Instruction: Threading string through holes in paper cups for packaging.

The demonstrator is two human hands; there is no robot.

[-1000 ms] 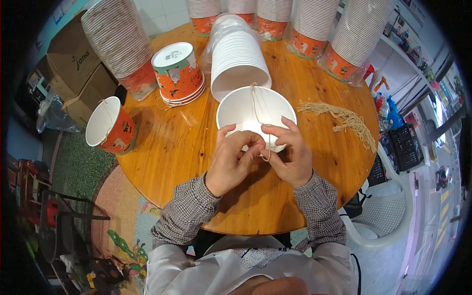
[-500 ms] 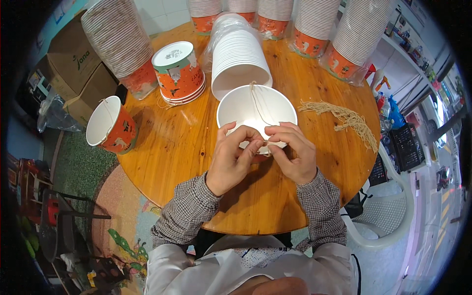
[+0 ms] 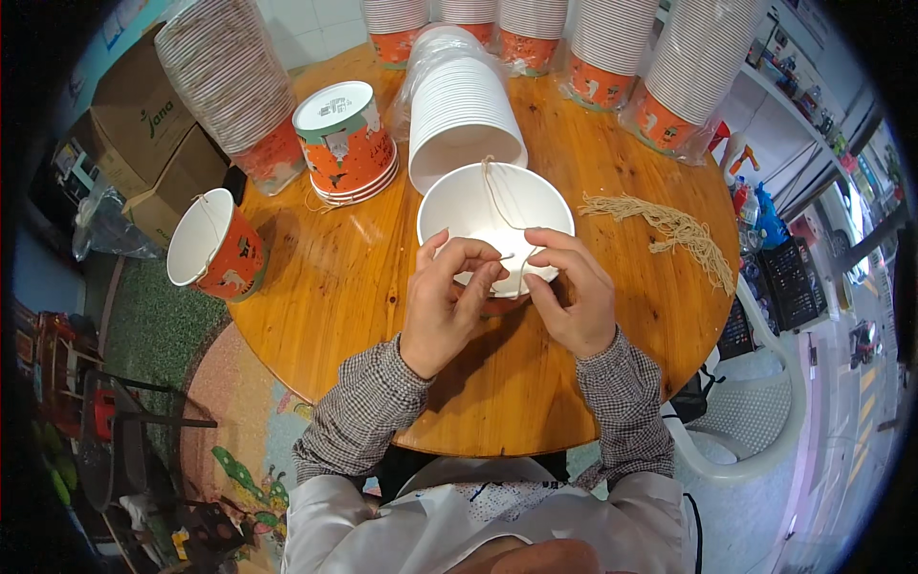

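A paper bucket (image 3: pixel 448 212) with a white inside stands mouth up in front of me. From its far rim a thin beige cord (image 3: pixel 494 194) runs down across the inside toward the near rim. My left hand (image 3: pixel 446 304) is over the near left rim, thumb and forefinger pinched on a short cord end that pokes out past the fingertips. Opposite it, my right hand (image 3: pixel 577 298) pinches the cord by the near right rim, where it forms a small loop. The fingers partly cover the near rim, so I cannot tell whether a knot is there.
Behind the bucket lies a sleeve of nested white buckets (image 3: pixel 464 110). A corded orange bucket (image 3: pixel 232 251) stands left, near upside-down stacked ones (image 3: pixel 346 143). A bundle of cords (image 3: pixel 669 230) lies right. Tall wrapped stacks (image 3: pixel 693 81) line the round table's (image 3: pixel 363 383) far edge.
My fingertips have drawn slightly apart, and a cord end and small loop now show between them. The bucket has shifted a little to the left.
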